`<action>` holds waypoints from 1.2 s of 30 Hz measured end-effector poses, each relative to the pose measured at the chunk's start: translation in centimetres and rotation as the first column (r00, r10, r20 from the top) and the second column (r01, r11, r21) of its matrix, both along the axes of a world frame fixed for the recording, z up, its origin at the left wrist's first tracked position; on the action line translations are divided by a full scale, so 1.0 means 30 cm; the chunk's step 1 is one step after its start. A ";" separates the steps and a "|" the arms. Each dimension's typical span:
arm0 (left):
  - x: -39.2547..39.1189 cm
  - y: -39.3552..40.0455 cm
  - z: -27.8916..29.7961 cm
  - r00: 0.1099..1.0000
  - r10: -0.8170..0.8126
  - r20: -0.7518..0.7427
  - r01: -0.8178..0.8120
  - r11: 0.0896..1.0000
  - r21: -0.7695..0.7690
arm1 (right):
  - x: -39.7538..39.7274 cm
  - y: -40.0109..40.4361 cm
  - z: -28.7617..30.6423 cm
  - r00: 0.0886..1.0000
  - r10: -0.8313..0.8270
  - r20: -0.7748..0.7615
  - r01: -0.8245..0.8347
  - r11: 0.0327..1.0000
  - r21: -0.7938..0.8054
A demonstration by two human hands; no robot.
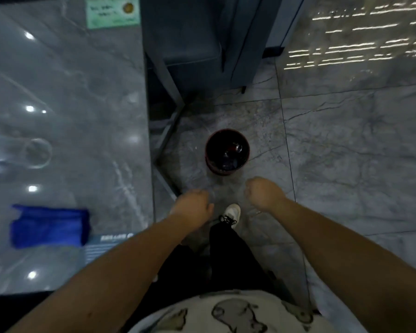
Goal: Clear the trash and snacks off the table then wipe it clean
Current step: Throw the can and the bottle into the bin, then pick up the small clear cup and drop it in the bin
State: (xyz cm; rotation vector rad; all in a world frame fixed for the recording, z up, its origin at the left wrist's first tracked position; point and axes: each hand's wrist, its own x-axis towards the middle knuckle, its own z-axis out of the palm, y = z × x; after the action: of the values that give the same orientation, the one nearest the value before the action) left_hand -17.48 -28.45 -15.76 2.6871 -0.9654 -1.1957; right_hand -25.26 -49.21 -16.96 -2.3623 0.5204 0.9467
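A grey marble table [65, 92] fills the left of the view. On its near part lies a folded blue cloth [49, 226], and a clear glass [35, 153] lies on its side farther back. A dark round trash bin [227, 151] with a can inside stands on the floor to the table's right. My left hand [193, 206] and my right hand [264, 192] hang over the floor just short of the bin, both with fingers curled in and nothing visible in them.
A green card [112, 12] lies at the table's far edge and a printed card [106, 246] at its near right edge. A blue-grey upholstered chair [190, 44] stands behind the bin. My white shoe [232, 213] is on the tiled floor [346, 152].
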 end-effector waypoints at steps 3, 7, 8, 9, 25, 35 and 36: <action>0.034 0.048 0.167 0.971 -0.154 0.185 0.170 0.982 -0.078 | 0.021 0.064 0.146 0.980 0.112 0.164 -0.086 0.984 -0.157; 0.068 0.188 0.321 0.916 -0.151 0.372 0.235 0.953 -0.190 | 0.067 0.193 0.298 0.918 0.198 0.344 -0.104 0.956 -0.275; 0.075 0.243 0.345 0.910 -0.123 0.395 0.221 0.952 -0.212 | 0.084 0.237 0.329 0.898 0.200 0.391 -0.092 0.956 -0.279; 0.083 0.304 0.364 0.905 -0.094 0.414 0.203 0.953 -0.226 | 0.103 0.283 0.355 0.871 0.212 0.442 -0.089 0.955 -0.283; 0.179 1.019 0.317 0.832 0.362 0.419 -0.325 0.932 -0.160 | 0.542 0.927 0.456 0.663 0.497 0.560 -0.360 0.867 -0.344; 0.147 1.019 0.201 0.889 0.325 0.323 -0.321 0.945 -0.065 | 0.777 1.058 0.445 0.687 0.478 0.547 -0.381 0.878 -0.289; 0.144 1.018 0.196 0.887 0.320 0.334 -0.318 0.946 -0.063 | 0.801 1.070 0.451 0.676 0.476 0.563 -0.382 0.879 -0.284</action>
State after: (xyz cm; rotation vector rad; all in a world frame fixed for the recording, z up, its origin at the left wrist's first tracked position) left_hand -13.15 2.09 -9.89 2.9528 -0.5094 -0.6785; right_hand -1.22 -17.12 -3.42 -2.7916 -0.2640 0.2378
